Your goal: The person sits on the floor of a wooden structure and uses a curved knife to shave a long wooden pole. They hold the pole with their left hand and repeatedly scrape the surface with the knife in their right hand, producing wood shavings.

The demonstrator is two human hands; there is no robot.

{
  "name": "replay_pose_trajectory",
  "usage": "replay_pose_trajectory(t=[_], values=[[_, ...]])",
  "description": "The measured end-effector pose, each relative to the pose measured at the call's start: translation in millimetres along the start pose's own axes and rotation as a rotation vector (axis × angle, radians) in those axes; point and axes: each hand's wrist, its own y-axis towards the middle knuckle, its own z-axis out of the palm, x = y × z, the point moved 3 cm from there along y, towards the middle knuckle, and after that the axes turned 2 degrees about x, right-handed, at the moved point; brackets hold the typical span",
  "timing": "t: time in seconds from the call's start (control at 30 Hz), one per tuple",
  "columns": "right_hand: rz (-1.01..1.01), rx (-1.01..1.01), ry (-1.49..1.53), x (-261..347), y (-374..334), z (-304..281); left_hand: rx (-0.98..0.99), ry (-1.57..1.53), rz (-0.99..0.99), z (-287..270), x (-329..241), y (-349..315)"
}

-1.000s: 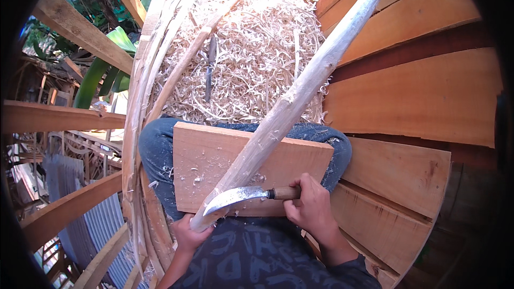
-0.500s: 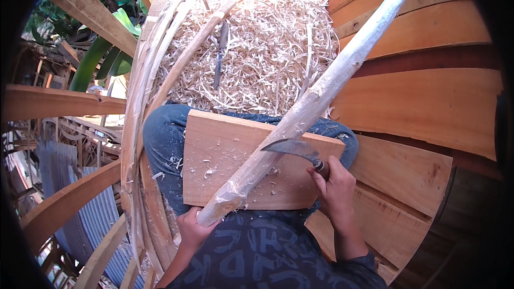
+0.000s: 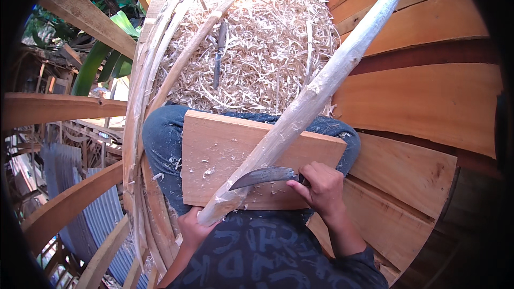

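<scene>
A long pale wooden pole runs slantwise from my lap up to the far right. At its near end my left hand is closed round it, the fingers partly hidden beneath. My right hand grips the handle of a curved knife. The dark blade lies across the pole close to its near end, with its tip reaching the pole's left side. Under the pole, a flat wooden board rests on my thighs, with small wood chips scattered on it.
Beyond my knees lies a thick heap of wood shavings, with a dark narrow tool on it. Long wooden strips stand along the left. Broad planks curve round the right side. Corrugated sheeting shows outside at left.
The knife has moved down the pole toward my left hand, its blade now lying more level. My right hand has shifted left and slightly down. The pole has barely moved.
</scene>
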Motion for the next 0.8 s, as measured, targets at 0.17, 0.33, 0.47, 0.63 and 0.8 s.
replay_pose_trajectory(t=[0.17, 0.33, 0.47, 0.63, 0.8], values=[[0.357, -0.408, 0.11, -48, -1, -17, 0.006, 0.04, -0.019, -2, -2, -2], [0.377, -0.409, 0.216, -49, -4, -46, -0.001, 0.004, -0.002, -2, -5, 1], [0.005, -0.139, 0.129, 4, 2, -5, 0.003, -0.002, -0.002, 1, -1, 1], [0.25, -0.361, 0.103, -40, 17, -8, -0.017, -0.006, -0.033, 4, 5, -4], [0.428, -0.54, 0.181, -66, 19, -49, -0.021, 0.026, 0.01, 0, -4, 0]])
